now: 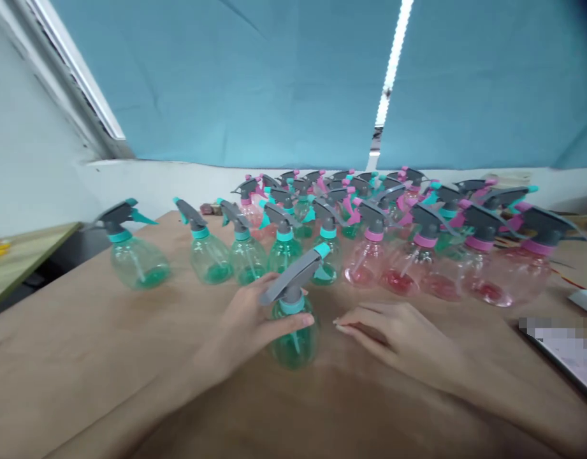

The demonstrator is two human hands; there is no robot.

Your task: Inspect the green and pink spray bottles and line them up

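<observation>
My left hand (pixel 255 319) is wrapped round a green spray bottle (pixel 293 344) at the near middle of the table. The bottle stands upright, with a grey trigger head and a turquoise nozzle pointing to the upper right. My thumb lies across its front; the other fingers are mostly hidden behind it. Just right of that bottle, apart from it, my right hand (pixel 389 328) hovers low over the table with thumb and fingertips pinched together. Whatever sits in the pinch, if anything, is too small to name.
Green spray bottles (pixel 210 258) and pink spray bottles (pixel 364 261) stand in rows beyond my hands. One green spray bottle (pixel 140 261) stands apart at the left. A tablet-like flat object (pixel 565 350) lies on the brown table (pixel 83 357) at the right. Blue curtain (pixel 274 83) hangs behind.
</observation>
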